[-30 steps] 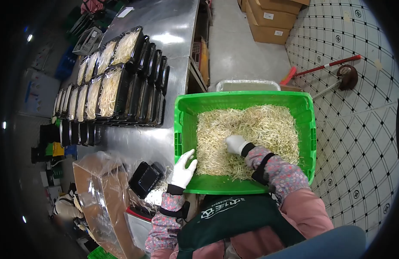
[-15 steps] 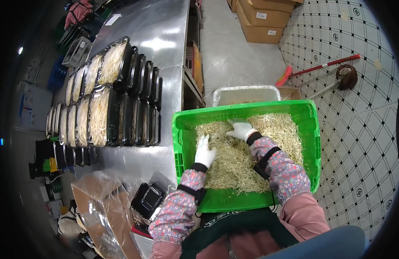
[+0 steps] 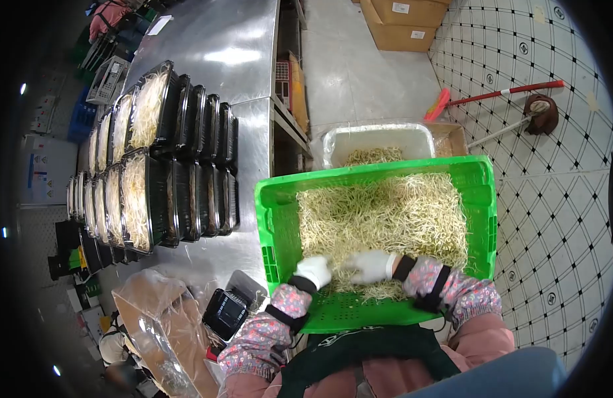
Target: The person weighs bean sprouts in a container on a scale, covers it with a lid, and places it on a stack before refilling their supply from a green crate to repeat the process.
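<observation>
A green crate (image 3: 376, 171) is filled with pale bean sprouts (image 3: 412, 212). Near the crate's front left, my left hand (image 3: 314, 270), in a white glove, rests at the sprouts, its fingertips partly lost among them. My right hand (image 3: 372, 266), also white-gloved, is just to its right over the front part of the sprouts, its fingers blurred by motion. A small gap separates the two hands. Whether either one holds sprouts cannot be made out.
Black trays of sprouts (image 3: 147, 113) are stacked on the steel table (image 3: 246, 123) at left. Below them are an empty black tray (image 3: 228, 313) and a plastic-lined carton (image 3: 164, 331). Behind the crate sits a white tub (image 3: 379, 136). A red-handled tool (image 3: 512, 91) lies at right.
Both hands have moved toward my body, to the crate's front, and closer together. The view has shifted slightly, and more of the tub behind the crate shows.
</observation>
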`<act>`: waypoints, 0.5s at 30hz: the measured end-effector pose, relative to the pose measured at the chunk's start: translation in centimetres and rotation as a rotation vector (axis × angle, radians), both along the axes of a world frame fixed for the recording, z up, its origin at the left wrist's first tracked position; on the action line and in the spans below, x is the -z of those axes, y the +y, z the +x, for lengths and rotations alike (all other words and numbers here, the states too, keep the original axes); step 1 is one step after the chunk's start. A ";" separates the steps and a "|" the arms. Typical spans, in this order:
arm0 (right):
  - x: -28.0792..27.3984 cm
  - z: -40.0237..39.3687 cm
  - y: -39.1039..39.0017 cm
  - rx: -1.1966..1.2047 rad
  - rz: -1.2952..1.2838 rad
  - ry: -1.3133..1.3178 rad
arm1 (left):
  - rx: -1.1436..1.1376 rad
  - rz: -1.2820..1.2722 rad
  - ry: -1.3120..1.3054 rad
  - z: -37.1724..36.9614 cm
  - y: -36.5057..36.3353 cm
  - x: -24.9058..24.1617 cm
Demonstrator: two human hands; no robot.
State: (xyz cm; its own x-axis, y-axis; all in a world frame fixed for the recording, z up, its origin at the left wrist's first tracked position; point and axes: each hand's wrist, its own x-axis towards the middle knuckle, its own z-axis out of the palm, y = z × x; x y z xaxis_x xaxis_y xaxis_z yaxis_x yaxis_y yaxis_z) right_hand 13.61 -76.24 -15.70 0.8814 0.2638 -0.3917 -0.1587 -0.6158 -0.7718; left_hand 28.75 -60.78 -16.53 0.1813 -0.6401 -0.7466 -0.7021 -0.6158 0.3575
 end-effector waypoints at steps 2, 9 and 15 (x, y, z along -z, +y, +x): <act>0.9 3.3 -4.0 0.157 -0.024 0.165 | -0.154 -0.132 -0.183 2.0 -2.6 1.7; 6.5 6.4 -3.1 0.459 -0.713 0.082 | -0.238 -0.325 -0.186 -0.6 -2.4 10.6; 0.6 -3.3 4.9 -0.145 -0.428 0.031 | 0.231 0.161 0.095 -4.7 3.2 1.4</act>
